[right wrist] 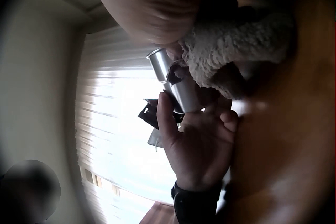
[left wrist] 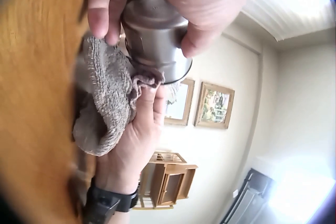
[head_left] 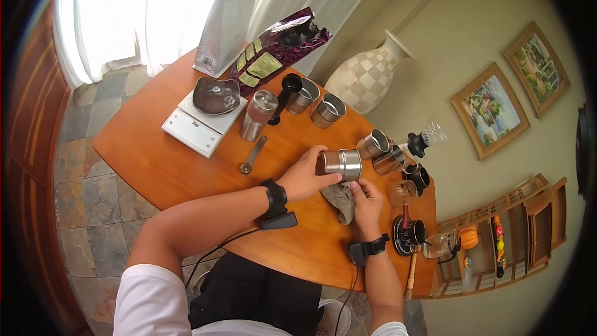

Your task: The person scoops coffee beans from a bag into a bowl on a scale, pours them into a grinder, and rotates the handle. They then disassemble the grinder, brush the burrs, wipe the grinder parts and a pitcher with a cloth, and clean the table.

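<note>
A shiny steel cup [head_left: 343,165] lies tilted on its side in the air above the table's front half. My left hand [head_left: 305,175] grips its base end, with fingers and thumb on opposite sides, as the left wrist view shows. Just right of it, my right hand [head_left: 368,204] pinches a grey terry cloth [left wrist: 107,100] against the cup's rim. A fold of the cloth bunches at that rim under the right thumb. In the right wrist view the cloth [right wrist: 231,50] hangs down beside the cup [right wrist: 184,91], and the right palm hides part of it.
On the wooden table [head_left: 298,236], a white scale [head_left: 202,126] carries a dark dish [head_left: 216,96]. Near it stand a steel grinder [head_left: 258,115], a coffee bag [head_left: 273,56] and several steel cups. A small spoon [head_left: 253,157] lies left of my hands; a glass carafe [head_left: 403,193] stands right.
</note>
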`<state>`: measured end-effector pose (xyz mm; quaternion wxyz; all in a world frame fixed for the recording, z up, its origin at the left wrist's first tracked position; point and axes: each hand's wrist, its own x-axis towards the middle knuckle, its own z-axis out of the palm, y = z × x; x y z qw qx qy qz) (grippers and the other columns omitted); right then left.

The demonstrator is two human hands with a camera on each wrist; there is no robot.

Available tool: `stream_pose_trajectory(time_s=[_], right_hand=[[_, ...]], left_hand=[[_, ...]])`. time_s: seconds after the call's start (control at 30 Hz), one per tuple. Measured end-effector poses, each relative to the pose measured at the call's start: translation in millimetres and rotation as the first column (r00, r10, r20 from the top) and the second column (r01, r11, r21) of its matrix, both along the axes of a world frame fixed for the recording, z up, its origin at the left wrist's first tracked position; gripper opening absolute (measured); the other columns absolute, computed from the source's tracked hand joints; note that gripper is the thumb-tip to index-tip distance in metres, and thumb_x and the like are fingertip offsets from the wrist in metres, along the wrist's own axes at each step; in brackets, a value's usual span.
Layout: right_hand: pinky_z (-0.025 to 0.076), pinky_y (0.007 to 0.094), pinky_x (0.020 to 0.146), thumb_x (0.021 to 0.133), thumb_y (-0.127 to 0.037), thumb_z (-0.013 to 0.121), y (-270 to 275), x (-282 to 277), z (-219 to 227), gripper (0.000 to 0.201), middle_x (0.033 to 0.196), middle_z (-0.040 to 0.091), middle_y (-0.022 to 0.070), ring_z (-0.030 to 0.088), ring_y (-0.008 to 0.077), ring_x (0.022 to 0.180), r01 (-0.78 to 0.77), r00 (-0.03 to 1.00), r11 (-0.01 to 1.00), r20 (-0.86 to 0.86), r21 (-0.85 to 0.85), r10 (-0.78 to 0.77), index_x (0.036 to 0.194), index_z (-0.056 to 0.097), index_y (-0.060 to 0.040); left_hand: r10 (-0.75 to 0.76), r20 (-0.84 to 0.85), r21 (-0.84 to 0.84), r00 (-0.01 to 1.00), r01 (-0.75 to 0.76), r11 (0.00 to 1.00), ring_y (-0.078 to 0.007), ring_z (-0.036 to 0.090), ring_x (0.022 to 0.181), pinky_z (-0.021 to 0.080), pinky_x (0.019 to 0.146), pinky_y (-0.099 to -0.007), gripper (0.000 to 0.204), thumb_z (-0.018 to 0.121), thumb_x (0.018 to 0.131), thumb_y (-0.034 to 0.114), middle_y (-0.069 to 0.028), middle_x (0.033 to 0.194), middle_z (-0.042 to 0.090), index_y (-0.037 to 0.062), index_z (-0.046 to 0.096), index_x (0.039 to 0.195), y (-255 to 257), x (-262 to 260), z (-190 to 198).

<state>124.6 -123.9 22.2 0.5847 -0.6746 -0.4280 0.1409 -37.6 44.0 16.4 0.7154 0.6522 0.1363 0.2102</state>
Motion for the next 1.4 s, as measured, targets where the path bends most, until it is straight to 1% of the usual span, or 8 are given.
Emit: stream_pose_trajectory(time_s=[0.07,0.13,0.23,0.37,0.57,0.9,1.07,1.4], right_hand=[[0.05,0.0243,0.076,0.101,-0.016,0.072,11,-2,17,0.021,0.087,0.069,-0.0013,0.06,0.0067,0.082,0.087,0.994,0.993,0.076,-0.08,-0.081,0.105,0.073,0.0044],[0.052,0.0277,0.075,0.099,-0.015,0.073,26,8,22,0.02,0.085,0.073,0.0038,0.066,0.0114,0.079,0.132,0.979,0.989,0.163,-0.066,-0.12,0.104,0.074,0.0041],[0.055,0.0393,0.075,0.094,-0.016,0.073,50,22,40,0.018,0.093,0.075,0.0179,0.072,0.0345,0.083,0.191,0.692,0.982,0.708,0.011,-0.143,0.105,0.075,-0.0019],[0.055,0.0451,0.073,0.097,-0.023,0.068,79,43,45,0.016,0.089,0.073,0.0123,0.07,0.0373,0.083,0.265,0.517,0.964,0.844,-0.005,-0.138,0.101,0.076,-0.0093],[0.056,0.0482,0.075,0.099,-0.025,0.064,108,52,53,0.018,0.092,0.073,0.0136,0.07,0.0385,0.086,0.38,0.459,0.919,0.884,-0.104,-0.09,0.104,0.074,-0.011],[0.056,0.0543,0.076,0.096,-0.029,0.069,120,20,69,0.041,0.093,0.074,0.0238,0.071,0.0449,0.09,0.498,0.51,0.838,0.857,-0.222,-0.076,0.132,0.062,-0.0115],[0.056,0.0557,0.081,0.094,-0.028,0.069,158,3,62,0.052,0.096,0.073,0.0288,0.07,0.0478,0.093,0.309,0.656,0.893,0.753,-0.328,0.049,0.14,0.056,-0.0099],[0.056,0.0478,0.074,0.094,-0.024,0.071,134,3,49,0.021,0.089,0.072,0.0258,0.072,0.0431,0.088,0.14,0.768,0.975,0.64,-0.173,0.003,0.106,0.072,-0.0073]], left_hand=[[0.332,0.076,0.487,0.94,-0.325,0.81,-0.0273,0.067,0.114,0.056,0.092,-0.0391,0.081,0.077,0.094,0.031,-0.0215,0.144,0.05,0.0031,0.029,0.153,-6,6,-18],[0.316,0.057,0.414,0.947,-0.311,0.855,-0.0291,0.066,0.117,0.055,0.095,-0.0411,0.08,0.077,0.094,0.03,-0.023,0.146,0.047,0.0028,0.03,0.153,-3,-3,-4],[0.304,0.032,0.328,0.952,-0.297,0.897,-0.0301,0.066,0.119,0.054,0.099,-0.0425,0.078,0.076,0.094,0.028,-0.0237,0.147,0.046,0.0025,0.031,0.153,4,-6,2],[0.321,0.029,0.325,0.947,-0.312,0.893,-0.0283,0.066,0.117,0.054,0.098,-0.0414,0.074,0.075,0.094,0.027,-0.022,0.144,0.048,0.0022,0.034,0.15,8,-4,1],[0.311,0.016,0.365,0.95,-0.295,0.883,-0.027,0.067,0.115,0.054,0.096,-0.0398,0.07,0.074,0.095,0.027,-0.0208,0.144,0.048,0.0017,0.037,0.148,8,-6,2],[0.336,0.054,0.343,0.94,-0.333,0.878,-0.0266,0.068,0.111,0.055,0.095,-0.0395,0.064,0.073,0.095,0.024,-0.0209,0.142,0.05,0.001,0.041,0.145,8,-4,-1],[0.387,0.139,0.19,0.911,-0.408,0.893,-0.0247,0.069,0.102,0.055,0.091,-0.0381,0.044,0.069,0.096,0.015,-0.0158,0.126,0.062,0.003,0.051,0.134,11,-1,1],[0.462,0.242,0.17,0.853,-0.506,0.846,-0.0231,0.066,0.103,0.053,0.093,-0.0367,0.038,0.069,0.096,0.017,-0.0124,0.117,0.066,0.0023,0.055,0.129,19,4,-5]])
